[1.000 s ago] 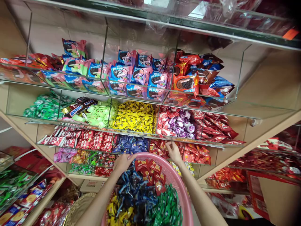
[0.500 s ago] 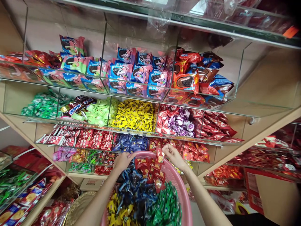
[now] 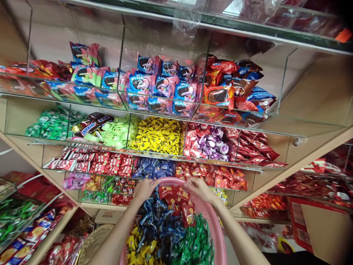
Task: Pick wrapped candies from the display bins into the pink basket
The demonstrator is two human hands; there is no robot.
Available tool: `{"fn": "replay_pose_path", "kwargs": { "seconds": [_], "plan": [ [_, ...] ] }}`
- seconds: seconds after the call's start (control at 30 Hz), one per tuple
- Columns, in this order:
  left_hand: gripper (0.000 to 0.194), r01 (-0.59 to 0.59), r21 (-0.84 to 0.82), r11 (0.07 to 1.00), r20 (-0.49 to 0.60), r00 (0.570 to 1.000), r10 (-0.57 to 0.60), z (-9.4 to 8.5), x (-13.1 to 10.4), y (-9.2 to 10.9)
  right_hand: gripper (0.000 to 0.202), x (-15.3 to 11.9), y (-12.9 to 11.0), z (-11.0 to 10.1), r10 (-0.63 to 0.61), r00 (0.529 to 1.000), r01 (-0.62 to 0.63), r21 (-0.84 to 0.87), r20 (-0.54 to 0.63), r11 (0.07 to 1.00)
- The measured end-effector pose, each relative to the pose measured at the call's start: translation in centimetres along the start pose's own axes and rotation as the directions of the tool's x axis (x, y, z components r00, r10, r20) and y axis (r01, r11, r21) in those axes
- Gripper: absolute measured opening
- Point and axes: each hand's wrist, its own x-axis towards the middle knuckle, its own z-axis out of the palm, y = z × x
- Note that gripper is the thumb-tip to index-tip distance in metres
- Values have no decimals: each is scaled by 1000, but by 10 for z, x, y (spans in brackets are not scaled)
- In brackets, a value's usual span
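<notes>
A pink plastic basket [image 3: 219,224] stands out in front of me, heaped with wrapped candies in separate patches of colour. My left hand [image 3: 145,187] is closed around its far rim, left of the middle. On the far rim to the right, my right hand [image 3: 197,188] is closed with curled fingers, seemingly gripping the edge; its fingertips are partly hidden. Just below that hand lie red candy packets [image 3: 176,197], with one red packet [image 3: 188,213] nearer me. Dark blue candies [image 3: 161,221] fill the middle, green candies [image 3: 197,241] the right and yellow candies [image 3: 140,246] the near left.
Glass-fronted shelves rise behind the basket, with bins of yellow candies [image 3: 157,136], purple candies [image 3: 213,143], blue candies [image 3: 153,168] and red packets [image 3: 195,171]. Cookie packs [image 3: 140,82] sit higher up. A woven basket [image 3: 95,239] is at lower left, a cardboard box [image 3: 325,228] at lower right.
A red packet that was in my right hand above the rim now lies in the basket. The right hand has come down to the rim. My left hand stays in place.
</notes>
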Motion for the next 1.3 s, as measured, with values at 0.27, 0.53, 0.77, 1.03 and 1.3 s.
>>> {"fn": "replay_pose_path", "kwargs": {
  "seconds": [0.27,0.53,0.77,1.03,1.3],
  "plan": [
    [61,43,-19,999,39,998,-42,-5,-1,3,43,23,63,-32,-12,964,-154,-598,-264,787],
    [62,37,-15,999,33,999,-37,-5,-1,3,57,41,59,-21,110,990,-132,-805,-83,579],
    [61,31,-11,999,37,999,-31,-7,-2,3,59,32,62,-22,76,979,-195,-771,-188,606],
    [63,47,-22,999,31,998,-46,-8,-4,7,53,2,41,-10,235,808,-95,274,-541,957],
    [57,59,-25,998,33,998,-58,-9,-5,8,32,-16,8,20,525,814,-43,873,-251,485]
  ]
}}
